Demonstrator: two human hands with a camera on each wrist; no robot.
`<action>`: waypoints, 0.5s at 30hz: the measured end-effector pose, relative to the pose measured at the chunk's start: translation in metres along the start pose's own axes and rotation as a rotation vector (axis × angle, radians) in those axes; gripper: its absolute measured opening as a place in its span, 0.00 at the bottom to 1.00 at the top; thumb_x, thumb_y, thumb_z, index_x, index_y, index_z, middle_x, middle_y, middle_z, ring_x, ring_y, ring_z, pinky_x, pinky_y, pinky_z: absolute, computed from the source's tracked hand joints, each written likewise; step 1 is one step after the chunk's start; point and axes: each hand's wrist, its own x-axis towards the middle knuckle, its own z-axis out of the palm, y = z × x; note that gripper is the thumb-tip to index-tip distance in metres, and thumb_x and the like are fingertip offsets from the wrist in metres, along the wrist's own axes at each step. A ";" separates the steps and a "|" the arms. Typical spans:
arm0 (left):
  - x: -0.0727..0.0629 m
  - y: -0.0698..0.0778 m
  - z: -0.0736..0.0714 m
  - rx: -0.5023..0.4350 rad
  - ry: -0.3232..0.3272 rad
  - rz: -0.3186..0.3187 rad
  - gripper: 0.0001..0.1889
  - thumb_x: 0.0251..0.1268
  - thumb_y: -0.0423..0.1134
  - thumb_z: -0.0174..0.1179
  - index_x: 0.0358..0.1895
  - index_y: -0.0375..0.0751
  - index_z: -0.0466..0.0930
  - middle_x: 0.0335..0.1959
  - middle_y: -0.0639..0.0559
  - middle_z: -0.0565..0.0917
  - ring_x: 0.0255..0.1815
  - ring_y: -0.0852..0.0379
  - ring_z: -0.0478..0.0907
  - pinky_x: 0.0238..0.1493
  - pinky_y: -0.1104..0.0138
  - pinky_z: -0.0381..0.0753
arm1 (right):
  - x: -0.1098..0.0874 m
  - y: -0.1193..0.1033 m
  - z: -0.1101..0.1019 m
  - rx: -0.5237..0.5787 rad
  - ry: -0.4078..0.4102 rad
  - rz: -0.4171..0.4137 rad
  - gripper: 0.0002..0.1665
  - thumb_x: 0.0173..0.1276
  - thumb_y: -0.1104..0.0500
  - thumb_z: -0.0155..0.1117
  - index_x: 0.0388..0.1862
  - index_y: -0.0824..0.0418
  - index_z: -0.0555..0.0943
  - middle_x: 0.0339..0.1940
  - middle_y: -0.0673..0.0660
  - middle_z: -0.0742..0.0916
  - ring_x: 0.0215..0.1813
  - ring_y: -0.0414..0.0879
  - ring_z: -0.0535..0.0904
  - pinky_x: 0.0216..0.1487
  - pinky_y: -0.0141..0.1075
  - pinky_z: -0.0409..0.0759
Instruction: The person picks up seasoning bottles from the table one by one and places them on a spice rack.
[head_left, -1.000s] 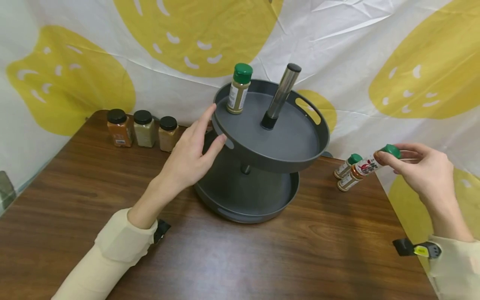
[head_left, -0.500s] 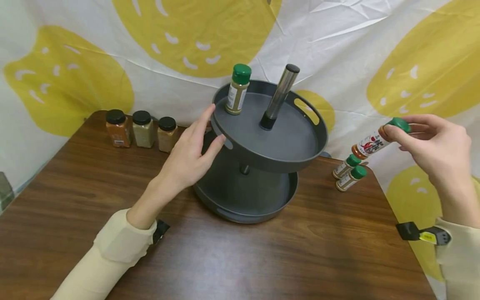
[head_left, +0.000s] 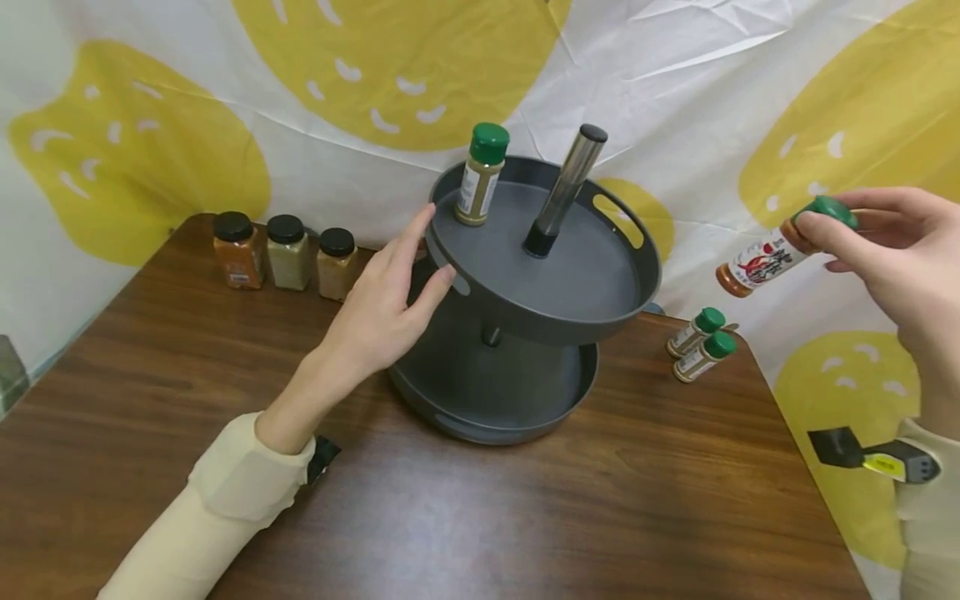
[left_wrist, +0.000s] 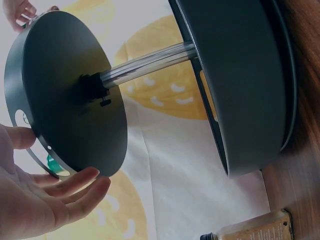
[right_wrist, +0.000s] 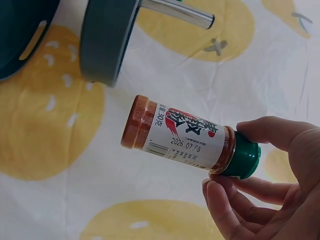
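My right hand (head_left: pixel 892 242) pinches a spice bottle (head_left: pixel 765 260) by its green cap, between thumb and fingers. The bottle holds reddish powder behind a white label and hangs tilted in the air, base toward the rack; the right wrist view shows the printed label (right_wrist: pixel 185 132). My left hand (head_left: pixel 378 304) rests with spread fingers at the left rim of the upper tray (head_left: pixel 573 287) of a dark grey two-tier rack, beside a handle slot. Another green-capped bottle (head_left: pixel 480 179) stands upright on that tray, left of the metal post (head_left: pixel 566 187).
The lower tray (head_left: pixel 495 427) sits on the wooden table (head_left: pixel 450 517). Two green-capped bottles (head_left: pixel 701 354) stand at the table's right. Along the back left are three black-capped jars: orange (head_left: pixel 238 258), pale green (head_left: pixel 288 258) and tan (head_left: pixel 337 267). A lemon-print cloth (head_left: pixel 675 125) hangs behind.
My right hand has lifted the red-powder bottle up and to the right, away from the two bottles on the table. My left hand stays at the tray rim.
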 end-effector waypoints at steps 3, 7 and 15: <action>0.000 0.001 0.000 -0.003 0.000 0.002 0.36 0.79 0.50 0.51 0.83 0.48 0.47 0.79 0.45 0.59 0.74 0.43 0.64 0.73 0.48 0.61 | 0.003 -0.005 0.000 0.022 -0.001 -0.018 0.15 0.67 0.65 0.70 0.42 0.43 0.85 0.33 0.31 0.86 0.35 0.26 0.82 0.30 0.18 0.76; 0.000 0.001 0.001 -0.003 0.004 0.006 0.36 0.79 0.49 0.52 0.83 0.48 0.48 0.79 0.45 0.60 0.74 0.43 0.64 0.73 0.48 0.61 | 0.007 -0.016 0.000 0.051 0.004 -0.034 0.15 0.66 0.66 0.70 0.43 0.46 0.86 0.34 0.33 0.87 0.36 0.27 0.83 0.31 0.18 0.77; 0.000 0.000 0.001 0.001 0.004 -0.003 0.36 0.79 0.50 0.52 0.83 0.48 0.48 0.78 0.44 0.60 0.74 0.42 0.64 0.73 0.48 0.61 | 0.012 -0.039 0.006 0.093 0.003 -0.058 0.13 0.65 0.67 0.71 0.43 0.50 0.87 0.34 0.37 0.88 0.34 0.30 0.83 0.31 0.19 0.78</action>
